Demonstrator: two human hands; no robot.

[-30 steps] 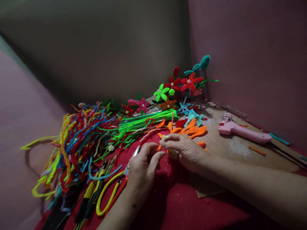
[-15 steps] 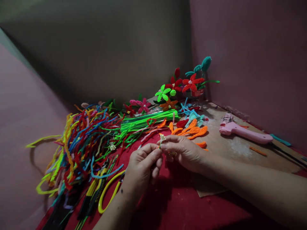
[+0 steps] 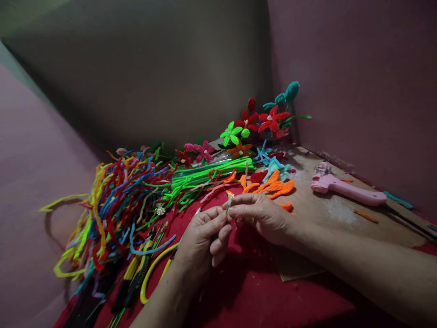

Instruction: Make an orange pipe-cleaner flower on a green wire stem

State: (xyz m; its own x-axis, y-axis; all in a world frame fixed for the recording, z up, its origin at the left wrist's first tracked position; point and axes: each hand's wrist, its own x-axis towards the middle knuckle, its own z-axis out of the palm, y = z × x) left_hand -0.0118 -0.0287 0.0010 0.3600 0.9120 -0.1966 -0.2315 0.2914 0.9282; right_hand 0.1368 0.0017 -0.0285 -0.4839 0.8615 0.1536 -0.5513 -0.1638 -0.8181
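Observation:
Between my two hands, above the red cloth, stands a small bunch of cream flower stamens [image 3: 231,197] on a thin green stem [image 3: 227,210]. My left hand [image 3: 206,230] is closed, thumb and forefinger pinching the stem low down. The fingertips of my right hand [image 3: 259,214] are closed at the base of the stamens and touch the left fingertips. A bit of orange shows at the top of the bunch; whether it belongs to it I cannot tell. Just beyond the right hand lie orange pipe-cleaner petals [image 3: 282,187].
To the left is a heap of colourful pipe cleaners [image 3: 119,209], beside green ones [image 3: 211,175]. Cutting pliers [image 3: 136,269] and yellow-handled scissors [image 3: 150,269] lie nearer. A pink glue gun [image 3: 348,187] rests on a board [image 3: 317,218]. Finished flowers [image 3: 239,132] stand behind.
Both hands stay almost in place at the stem. The left hand's lower fingers have shifted slightly, and the stamen bunch has turned a little.

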